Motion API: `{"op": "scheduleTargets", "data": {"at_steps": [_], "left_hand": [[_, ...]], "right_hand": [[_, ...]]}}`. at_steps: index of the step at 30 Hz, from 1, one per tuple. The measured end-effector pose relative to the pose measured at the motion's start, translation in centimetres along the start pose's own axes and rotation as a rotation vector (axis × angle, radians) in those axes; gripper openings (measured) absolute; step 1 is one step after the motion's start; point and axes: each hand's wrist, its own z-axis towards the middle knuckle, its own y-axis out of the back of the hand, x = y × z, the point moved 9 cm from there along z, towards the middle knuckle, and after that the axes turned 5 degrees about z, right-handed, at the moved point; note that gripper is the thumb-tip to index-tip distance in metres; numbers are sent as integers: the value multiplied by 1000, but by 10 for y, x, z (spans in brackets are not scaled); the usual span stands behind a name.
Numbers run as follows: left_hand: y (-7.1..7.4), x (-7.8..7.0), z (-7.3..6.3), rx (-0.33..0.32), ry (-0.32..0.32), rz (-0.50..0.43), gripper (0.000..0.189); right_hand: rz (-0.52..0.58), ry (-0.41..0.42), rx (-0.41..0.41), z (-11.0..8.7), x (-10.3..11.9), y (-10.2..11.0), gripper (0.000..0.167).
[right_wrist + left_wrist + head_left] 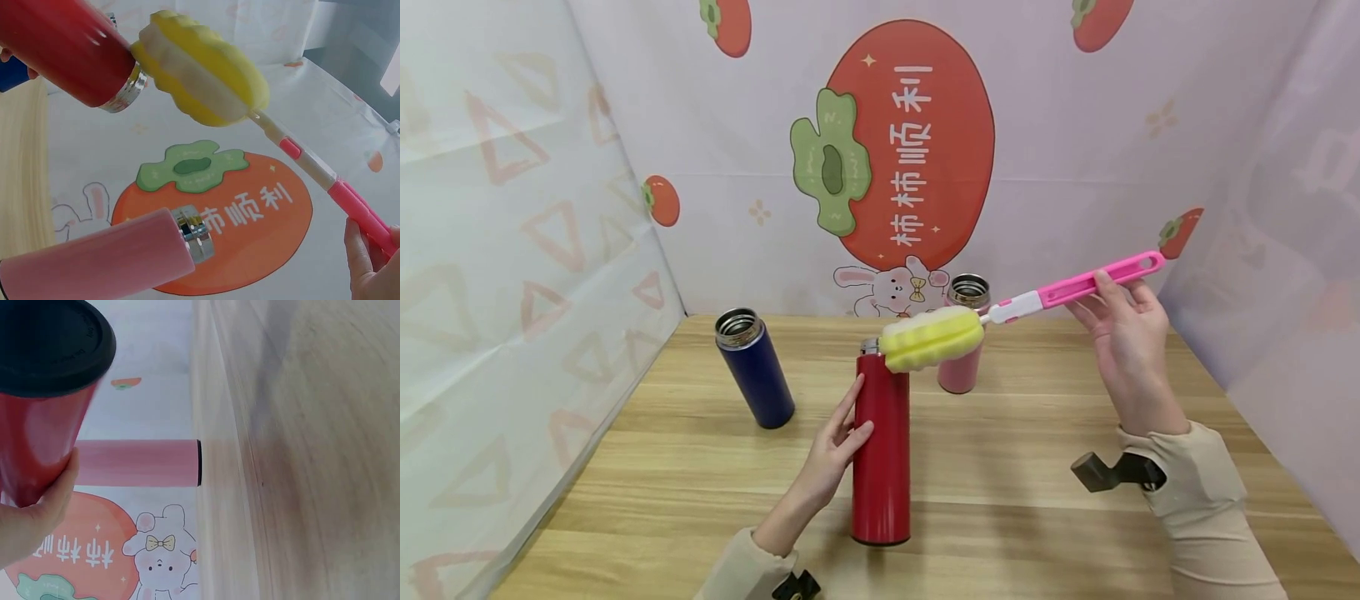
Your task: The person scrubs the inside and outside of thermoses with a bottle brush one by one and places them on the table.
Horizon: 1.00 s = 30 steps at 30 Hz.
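Right hand (1123, 333): pinching brush handle (1066, 289) between thumb and fingers. Left of it: yellow sponge (932, 337) at mouth of red bottle (882, 483), apparently not yet inside. Left hand (829, 462): curled round bottle. Beyond it: blue bottle (760, 375), pink bottle (959, 372), both uncapped.

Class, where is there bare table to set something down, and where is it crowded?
Bare tabletop lies between the red flask and the right sleeve, in front of the pink flask. Another patch lies in front of the navy flask, left of the left sleeve. In the head view, the sponge brush and pink flask crowd the red flask's mouth.
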Motion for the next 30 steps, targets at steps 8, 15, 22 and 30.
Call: {"op": "scheduleTargets", "data": {"at_steps": [8, 15, 22, 30], "left_hand": [[-3, -5, 2, 24, -2, -81, 59], [-1, -7, 4, 14, -5, -117, 59], [2, -12, 8, -15, -39, -147, 59], [2, -15, 10, -11, -70, -171, 59]], "right_hand": [[-49, -43, 46, -1, -5, -4, 19], [-91, -135, 112, -6, -16, -5, 16], [-107, -223, 161, -14, -28, -2, 13], [-196, -287, 255, -25, -41, -2, 10]]}}
